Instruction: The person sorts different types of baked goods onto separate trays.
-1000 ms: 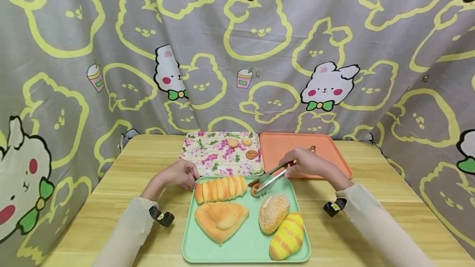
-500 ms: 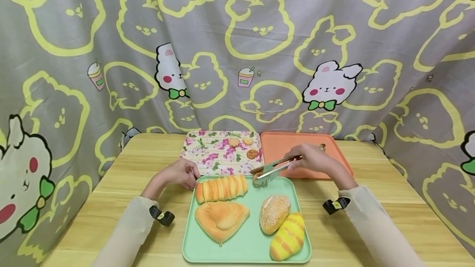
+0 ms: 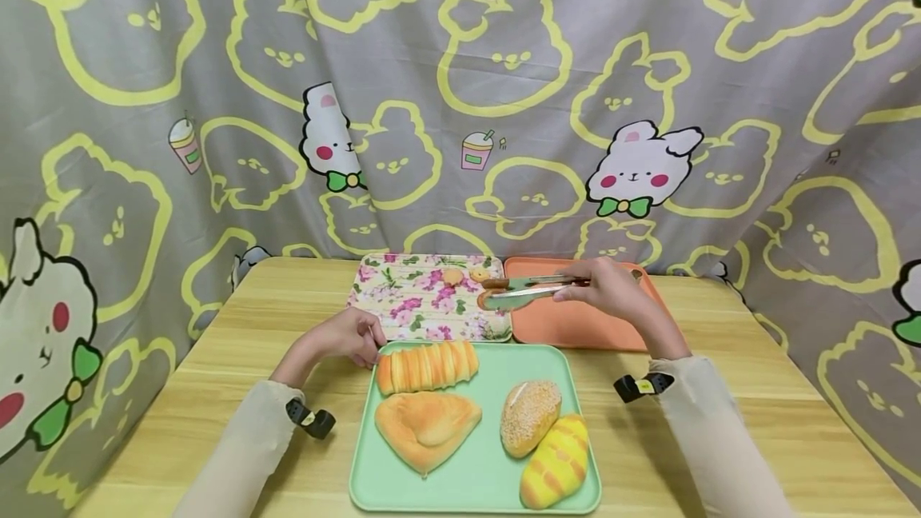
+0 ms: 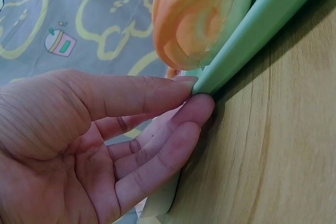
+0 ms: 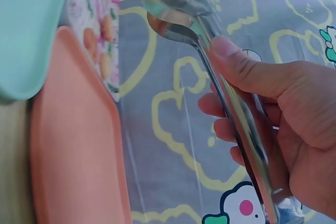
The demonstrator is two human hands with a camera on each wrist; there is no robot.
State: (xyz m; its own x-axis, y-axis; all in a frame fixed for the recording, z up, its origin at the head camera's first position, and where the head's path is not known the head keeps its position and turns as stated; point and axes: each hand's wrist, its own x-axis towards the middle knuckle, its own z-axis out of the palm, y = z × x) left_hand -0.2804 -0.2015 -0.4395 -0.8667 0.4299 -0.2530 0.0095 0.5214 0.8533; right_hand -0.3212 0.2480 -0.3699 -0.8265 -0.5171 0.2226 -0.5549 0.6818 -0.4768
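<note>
My left hand (image 3: 354,336) pinches the rim of the green tray (image 3: 475,470) at its far left corner; the left wrist view shows thumb and forefinger (image 4: 197,108) on that rim, beside a spiral-ended bread roll (image 4: 191,24). My right hand (image 3: 610,288) grips metal food tongs (image 3: 536,292), their tips above the right edge of the floral tray (image 3: 381,310). A small brown cookie (image 3: 484,300) shows at the tips, partly hidden. In the right wrist view, brown shows through the slotted end of the tongs (image 5: 244,124); how firmly they clasp it I cannot tell.
On the green tray lie a heart-shaped bread (image 3: 428,426), a seeded bun (image 3: 531,416) and a yellow bread (image 3: 556,462). Small cookies (image 3: 453,276) sit on the floral tray. An orange tray (image 3: 568,324) stands right of it, under my right forearm. A patterned curtain (image 3: 403,38) hangs behind.
My right hand has lifted the tongs, with a small brown cookie at their tips, from the green tray away to the floral tray's right side. My left hand has stayed at the green rim.
</note>
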